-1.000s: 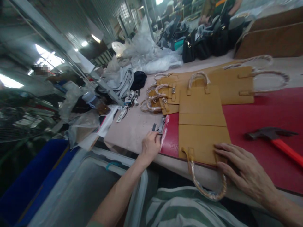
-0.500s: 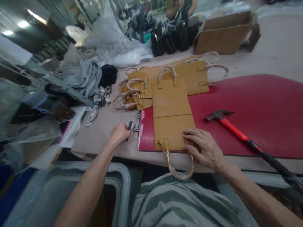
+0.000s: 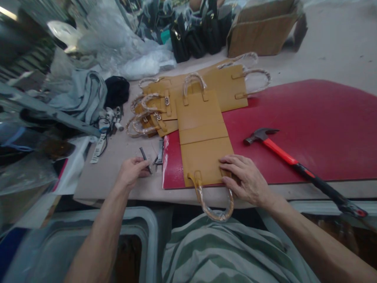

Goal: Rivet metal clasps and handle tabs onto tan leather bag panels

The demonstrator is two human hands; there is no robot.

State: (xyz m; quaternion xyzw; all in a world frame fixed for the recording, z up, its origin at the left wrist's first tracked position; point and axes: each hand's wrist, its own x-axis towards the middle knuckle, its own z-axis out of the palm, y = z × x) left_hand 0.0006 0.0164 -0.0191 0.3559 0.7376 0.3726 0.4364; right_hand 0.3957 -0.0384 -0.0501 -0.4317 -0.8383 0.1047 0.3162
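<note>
My left hand [image 3: 134, 171] is closed on a thin dark metal bar [image 3: 145, 159], just above the table left of the red mat. Beside it lie several slim metal pieces [image 3: 159, 153]. My right hand [image 3: 247, 181] is at the near right corner of a tan leather bag panel [image 3: 203, 155], its fingers and thumb closed around the handle's right tab. That plastic-wrapped handle [image 3: 218, 217] hangs over the table edge. The handle's left end [image 3: 193, 180] sticks up loosely near its tab. A second wrapped handle [image 3: 194, 78] is fixed at the panel's far end.
A claw hammer [image 3: 279, 151] lies on the red mat [image 3: 309, 118] at right. More tan bag panels [image 3: 232, 86] lie behind. Black bags [image 3: 194, 41] and a cardboard box [image 3: 262, 33] stand farther back. Grey bins [image 3: 147, 224] sit below the table edge.
My left hand has moved left, away from the metal pieces, with the thin bar now held up. My right hand stays on the panel corner. The whole view has tilted down and shifted right.
</note>
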